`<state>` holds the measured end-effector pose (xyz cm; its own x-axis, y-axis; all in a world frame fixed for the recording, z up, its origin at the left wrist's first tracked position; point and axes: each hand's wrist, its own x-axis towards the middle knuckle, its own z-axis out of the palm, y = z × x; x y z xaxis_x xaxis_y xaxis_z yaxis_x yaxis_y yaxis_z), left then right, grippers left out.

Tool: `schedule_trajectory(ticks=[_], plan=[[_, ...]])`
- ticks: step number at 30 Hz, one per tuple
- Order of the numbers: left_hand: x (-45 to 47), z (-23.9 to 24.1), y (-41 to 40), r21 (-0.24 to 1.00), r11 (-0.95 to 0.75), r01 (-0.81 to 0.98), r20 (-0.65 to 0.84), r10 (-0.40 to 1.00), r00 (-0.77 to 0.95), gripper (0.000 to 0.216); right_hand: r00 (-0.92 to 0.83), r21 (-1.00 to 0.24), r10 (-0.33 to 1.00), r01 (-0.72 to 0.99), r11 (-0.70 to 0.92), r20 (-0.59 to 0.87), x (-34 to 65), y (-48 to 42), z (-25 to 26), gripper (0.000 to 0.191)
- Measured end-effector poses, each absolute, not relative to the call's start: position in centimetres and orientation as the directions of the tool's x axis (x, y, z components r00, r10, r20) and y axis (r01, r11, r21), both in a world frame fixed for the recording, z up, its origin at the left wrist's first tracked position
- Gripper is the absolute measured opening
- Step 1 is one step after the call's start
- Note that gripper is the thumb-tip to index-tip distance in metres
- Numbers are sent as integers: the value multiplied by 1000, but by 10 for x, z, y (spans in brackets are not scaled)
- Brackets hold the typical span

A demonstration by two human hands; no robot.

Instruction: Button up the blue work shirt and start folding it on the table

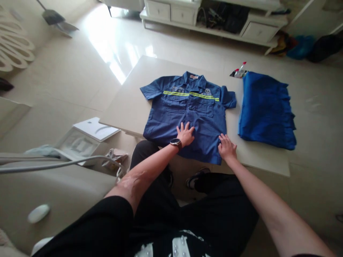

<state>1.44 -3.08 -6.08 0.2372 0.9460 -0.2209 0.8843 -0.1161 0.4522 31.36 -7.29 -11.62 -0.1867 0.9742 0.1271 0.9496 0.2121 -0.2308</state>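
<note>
A blue short-sleeved work shirt (187, 114) with a yellow reflective stripe lies spread face up on a low beige table (128, 103), collar away from me. My left hand (185, 134), with a watch on its wrist, rests flat on the shirt's lower middle, fingers spread. My right hand (226, 146) lies flat on the shirt's lower right hem, fingers stretched out. Neither hand holds anything.
A stack of folded blue cloth (265, 110) sits on the table's right part, with a small packet (238, 72) behind it. A white box (93, 130) and papers lie on the floor at left. A white cabinet (214, 18) stands at the back.
</note>
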Motion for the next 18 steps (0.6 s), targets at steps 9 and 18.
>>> schedule_trajectory(ticks=[9, 18], plan=[[-34, -69, -96, 385, -189, 903, -381, 859, 342, 80, -19, -608, 996, 793, -40, -91, 276, -157, -105, 47], [-41, -49, -76, 319, -255, 913, -446, 810, 382, 69, 406, -919, 893, 244, -310, -194, 312, -111, -90, 19]])
